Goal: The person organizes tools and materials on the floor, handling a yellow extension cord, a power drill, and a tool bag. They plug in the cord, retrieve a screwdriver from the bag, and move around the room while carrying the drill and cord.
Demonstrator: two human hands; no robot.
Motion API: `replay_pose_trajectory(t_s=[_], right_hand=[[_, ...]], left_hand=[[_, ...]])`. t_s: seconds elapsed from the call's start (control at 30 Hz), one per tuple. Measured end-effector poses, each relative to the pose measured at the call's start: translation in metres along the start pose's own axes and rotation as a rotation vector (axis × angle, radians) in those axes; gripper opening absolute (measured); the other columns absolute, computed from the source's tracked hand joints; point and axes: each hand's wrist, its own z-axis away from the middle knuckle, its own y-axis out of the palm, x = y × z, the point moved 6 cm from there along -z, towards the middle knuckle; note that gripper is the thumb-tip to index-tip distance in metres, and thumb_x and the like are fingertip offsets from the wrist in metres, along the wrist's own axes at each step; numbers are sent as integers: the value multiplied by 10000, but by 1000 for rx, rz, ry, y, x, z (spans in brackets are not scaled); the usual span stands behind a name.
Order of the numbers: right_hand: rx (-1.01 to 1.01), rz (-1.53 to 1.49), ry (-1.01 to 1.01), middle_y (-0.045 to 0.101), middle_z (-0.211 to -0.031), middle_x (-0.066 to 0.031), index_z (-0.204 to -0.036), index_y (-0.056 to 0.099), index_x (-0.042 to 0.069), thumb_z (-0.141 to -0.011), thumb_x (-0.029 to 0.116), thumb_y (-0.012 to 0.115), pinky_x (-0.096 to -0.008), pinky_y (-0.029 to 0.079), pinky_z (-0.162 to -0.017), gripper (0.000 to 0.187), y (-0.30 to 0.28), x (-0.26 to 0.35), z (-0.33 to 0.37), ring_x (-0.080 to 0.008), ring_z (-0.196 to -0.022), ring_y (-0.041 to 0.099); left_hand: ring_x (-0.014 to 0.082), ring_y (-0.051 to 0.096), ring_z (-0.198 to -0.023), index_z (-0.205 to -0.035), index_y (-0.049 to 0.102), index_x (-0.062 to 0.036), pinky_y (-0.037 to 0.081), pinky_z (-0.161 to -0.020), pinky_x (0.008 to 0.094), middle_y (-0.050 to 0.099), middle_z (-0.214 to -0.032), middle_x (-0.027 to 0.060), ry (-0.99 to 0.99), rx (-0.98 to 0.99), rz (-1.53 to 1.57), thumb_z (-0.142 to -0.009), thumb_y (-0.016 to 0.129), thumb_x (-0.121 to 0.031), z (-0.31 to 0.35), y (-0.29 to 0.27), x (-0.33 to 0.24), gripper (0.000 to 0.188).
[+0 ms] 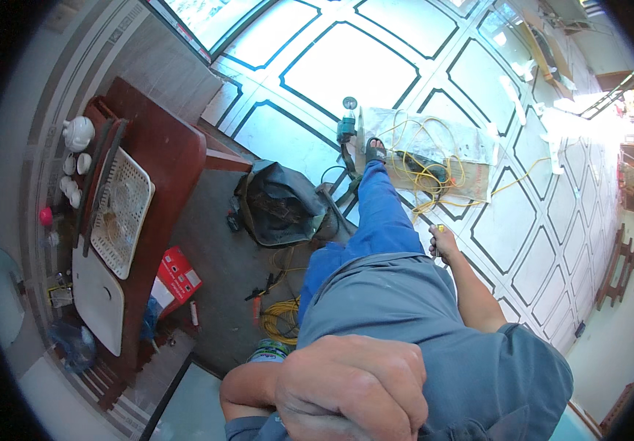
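My left hand [354, 389] is raised close in front of my chest, fingers curled into a fist. What it holds, if anything, is hidden. Lower and to the right, my right hand [443, 245] hangs beside my thigh, closed around a small thing with a yellow end [440, 228]; its kind is too small to tell. Past my sandalled foot [376, 150], a green power tool [346, 126] with a round end lies on the floor. An open dark tool bag [280, 206] sits left of my legs.
Yellow cord [427, 176] tangles over a flattened cardboard sheet [471, 189] ahead, with more coiled cord [280, 321] at left. A wooden table [163, 140] stands left, bearing a white plastic basket [139, 192], a teapot [79, 134] and cups. Below it is a red box [179, 275].
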Motion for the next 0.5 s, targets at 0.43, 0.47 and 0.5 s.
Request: replay_pose_trajectory(t_s=[0.43, 0.47, 0.5], right_hand=[[331, -698, -44, 400, -616, 41, -886, 495, 180, -908, 774, 501, -278, 336, -477, 595, -18, 266, -173, -122, -504, 421], [399, -773, -7, 395, -607, 39, -847, 493, 179, -891, 820, 461, -285, 338, -497, 643, -7, 310, -159, -133, -511, 422], [494, -877, 10, 396, -602, 32, -814, 491, 175, -903, 812, 453, -294, 340, -496, 645, 0, 351, -142, -141, -507, 421]], left_hand=[[142, 625, -933, -1247, 629, 21, 505, -853, 294, 668, -1031, 98, -744, -776, -913, -1007, 513, -106, -140, -234, 176, 295], [139, 625, -930, -1266, 621, 19, 505, -852, 289, 666, -1045, 84, -836, -839, -927, -1049, 512, -142, -136, -259, 192, 291], [142, 627, -941, -1290, 611, 11, 504, -848, 287, 668, -1051, 81, -912, -831, -952, -1058, 546, -215, -130, -283, 207, 330]])
